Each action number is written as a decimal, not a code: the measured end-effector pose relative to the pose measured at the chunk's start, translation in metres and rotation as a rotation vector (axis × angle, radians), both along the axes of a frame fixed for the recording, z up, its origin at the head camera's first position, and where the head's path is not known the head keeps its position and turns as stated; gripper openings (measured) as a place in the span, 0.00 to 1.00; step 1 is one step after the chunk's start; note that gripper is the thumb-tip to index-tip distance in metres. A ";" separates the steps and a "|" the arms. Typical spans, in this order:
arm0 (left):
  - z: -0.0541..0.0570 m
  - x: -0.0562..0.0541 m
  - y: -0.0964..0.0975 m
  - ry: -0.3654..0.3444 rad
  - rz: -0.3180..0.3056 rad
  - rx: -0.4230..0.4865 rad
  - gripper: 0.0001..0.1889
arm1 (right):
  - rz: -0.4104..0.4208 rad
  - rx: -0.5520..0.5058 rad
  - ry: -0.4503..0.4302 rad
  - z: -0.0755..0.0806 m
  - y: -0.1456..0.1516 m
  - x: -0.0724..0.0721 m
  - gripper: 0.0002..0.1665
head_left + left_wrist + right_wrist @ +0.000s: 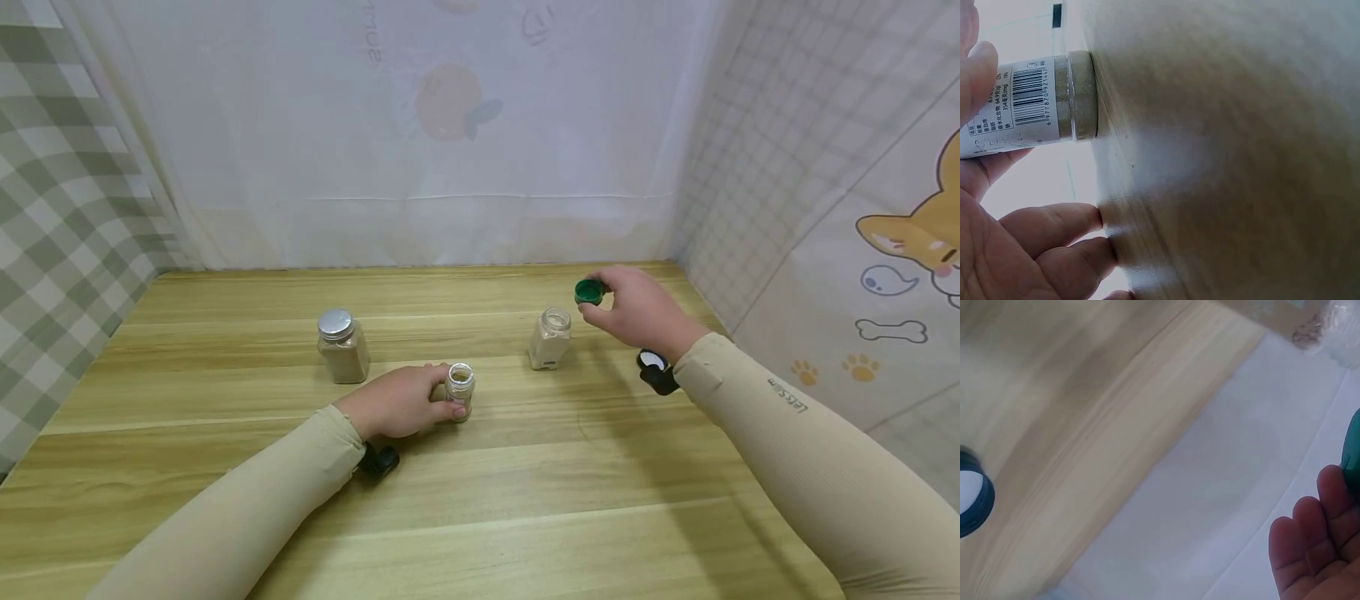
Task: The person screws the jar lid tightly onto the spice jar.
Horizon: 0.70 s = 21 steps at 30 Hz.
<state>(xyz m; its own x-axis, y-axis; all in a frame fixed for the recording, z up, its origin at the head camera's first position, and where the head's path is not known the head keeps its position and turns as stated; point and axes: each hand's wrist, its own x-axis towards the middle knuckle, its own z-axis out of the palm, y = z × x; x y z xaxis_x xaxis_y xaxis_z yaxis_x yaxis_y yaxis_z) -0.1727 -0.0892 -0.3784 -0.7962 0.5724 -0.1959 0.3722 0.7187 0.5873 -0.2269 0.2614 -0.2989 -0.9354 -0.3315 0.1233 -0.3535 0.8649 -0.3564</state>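
My left hand point(399, 402) grips a small open spice jar point(459, 396) with thumb and fingers around its sides. It stands upright on the table; the left wrist view shows its barcode label point(1030, 97) and greenish-brown contents. Other fingertips of that hand rest against the tabletop. Raised above the back right of the table, my right hand point(641, 310) pinches a green cap point(588, 292), its hollow underside facing the head camera. Just left of and below the cap stands an open clear jar point(551, 340) of pale powder.
A square glass jar point(345, 354) with a silver lid and tan contents stands left of my left hand. Under my right wrist lies a dark lid point(979, 509) with a white lining. A pale curtain point(450, 225) hangs along the back edge, with a patterned sheet at each side.
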 end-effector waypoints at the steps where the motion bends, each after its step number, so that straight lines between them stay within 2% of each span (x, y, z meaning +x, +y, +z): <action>1: 0.000 0.000 0.000 0.000 0.000 0.000 0.10 | 0.007 0.001 0.003 0.001 -0.001 0.001 0.17; 21: 0.000 -0.001 0.000 -0.006 0.008 -0.003 0.11 | 0.137 0.003 0.070 0.009 -0.034 0.012 0.11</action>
